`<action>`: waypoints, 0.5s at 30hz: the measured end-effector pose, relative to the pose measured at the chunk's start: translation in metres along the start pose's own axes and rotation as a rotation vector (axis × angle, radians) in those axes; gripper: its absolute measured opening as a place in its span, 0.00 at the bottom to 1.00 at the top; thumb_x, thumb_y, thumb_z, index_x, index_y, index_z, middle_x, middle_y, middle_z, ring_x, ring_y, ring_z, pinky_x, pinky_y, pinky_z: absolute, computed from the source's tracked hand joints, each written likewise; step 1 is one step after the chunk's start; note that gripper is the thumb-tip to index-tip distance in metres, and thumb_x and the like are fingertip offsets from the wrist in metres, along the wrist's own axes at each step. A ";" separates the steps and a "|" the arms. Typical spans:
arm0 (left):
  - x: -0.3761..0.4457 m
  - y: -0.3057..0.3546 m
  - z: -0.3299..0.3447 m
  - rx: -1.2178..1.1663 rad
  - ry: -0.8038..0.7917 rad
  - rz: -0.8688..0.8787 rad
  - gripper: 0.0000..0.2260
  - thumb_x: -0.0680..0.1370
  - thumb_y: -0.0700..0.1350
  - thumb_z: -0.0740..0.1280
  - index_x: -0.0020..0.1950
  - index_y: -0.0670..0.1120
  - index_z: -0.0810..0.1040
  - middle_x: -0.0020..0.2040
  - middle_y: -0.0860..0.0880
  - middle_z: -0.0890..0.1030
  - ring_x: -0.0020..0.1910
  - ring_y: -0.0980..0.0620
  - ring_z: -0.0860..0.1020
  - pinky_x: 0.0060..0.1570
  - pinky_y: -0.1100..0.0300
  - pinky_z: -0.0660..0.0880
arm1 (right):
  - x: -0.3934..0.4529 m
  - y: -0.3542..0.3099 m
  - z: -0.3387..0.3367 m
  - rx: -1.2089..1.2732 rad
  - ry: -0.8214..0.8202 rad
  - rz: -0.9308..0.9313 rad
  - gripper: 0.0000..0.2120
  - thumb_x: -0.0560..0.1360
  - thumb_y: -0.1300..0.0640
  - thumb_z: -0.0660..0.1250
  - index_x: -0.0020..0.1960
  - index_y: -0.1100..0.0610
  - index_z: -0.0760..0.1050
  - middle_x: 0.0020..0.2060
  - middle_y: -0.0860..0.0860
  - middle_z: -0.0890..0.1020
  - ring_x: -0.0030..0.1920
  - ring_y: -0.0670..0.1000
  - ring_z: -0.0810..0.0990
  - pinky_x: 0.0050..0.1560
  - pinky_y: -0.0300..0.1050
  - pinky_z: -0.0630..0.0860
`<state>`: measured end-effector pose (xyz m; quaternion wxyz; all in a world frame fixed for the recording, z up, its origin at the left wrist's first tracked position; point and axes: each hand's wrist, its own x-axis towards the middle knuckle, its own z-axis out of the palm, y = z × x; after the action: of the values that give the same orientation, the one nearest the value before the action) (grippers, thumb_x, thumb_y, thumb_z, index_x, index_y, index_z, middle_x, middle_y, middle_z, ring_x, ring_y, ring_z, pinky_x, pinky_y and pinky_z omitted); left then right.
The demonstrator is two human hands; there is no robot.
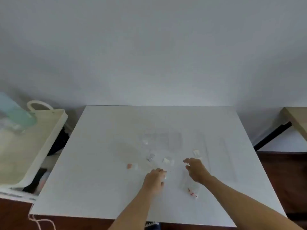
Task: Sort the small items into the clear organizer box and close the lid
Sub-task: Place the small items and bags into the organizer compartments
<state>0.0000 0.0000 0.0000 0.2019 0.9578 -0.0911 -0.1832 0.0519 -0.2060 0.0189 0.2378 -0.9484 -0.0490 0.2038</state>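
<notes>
A clear organizer box (163,138) lies faint and blurred on the white table (103,188), past my hands. Small packets are scattered in front of it: a pink one (129,166), a grey one (150,156), a white one (166,161) and another white one (196,153). A clear bag with red bits (191,190) lies near the front, under my right wrist. My left hand (155,178) rests palm down on the table, fingers curled over something small and clear that I cannot make out. My right hand (196,169) hovers with fingers spread, holding nothing.
A cream bin with a looped handle (39,130) stands left of the table, with a pale green thing (15,112) in it. A wooden table corner (295,120) shows at the far right. The wall rises right behind the table's far edge.
</notes>
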 end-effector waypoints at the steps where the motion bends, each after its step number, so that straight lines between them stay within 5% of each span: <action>1: 0.005 -0.001 0.001 0.002 -0.007 0.003 0.18 0.75 0.41 0.64 0.65 0.50 0.74 0.64 0.48 0.76 0.61 0.45 0.75 0.61 0.53 0.74 | 0.004 -0.001 0.004 0.010 -0.002 0.021 0.16 0.79 0.62 0.60 0.66 0.59 0.73 0.63 0.57 0.78 0.64 0.56 0.76 0.67 0.47 0.72; 7: 0.023 -0.011 0.003 -0.030 -0.011 0.052 0.08 0.75 0.36 0.61 0.51 0.43 0.78 0.56 0.44 0.75 0.54 0.45 0.76 0.51 0.53 0.77 | 0.023 -0.015 0.016 0.063 -0.021 0.099 0.16 0.79 0.63 0.61 0.65 0.59 0.73 0.60 0.58 0.79 0.60 0.56 0.78 0.63 0.45 0.74; 15: 0.023 -0.048 -0.019 -0.250 0.121 0.116 0.07 0.78 0.42 0.64 0.54 0.43 0.78 0.53 0.46 0.77 0.51 0.49 0.79 0.53 0.60 0.76 | 0.043 -0.038 0.028 0.050 -0.017 0.144 0.17 0.77 0.57 0.65 0.66 0.56 0.72 0.57 0.57 0.78 0.57 0.57 0.79 0.60 0.50 0.76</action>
<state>0.0330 0.0442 -0.0113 0.3349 0.9276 -0.1105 -0.1231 0.0801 -0.1520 -0.0011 0.2457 -0.9415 0.0223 0.2296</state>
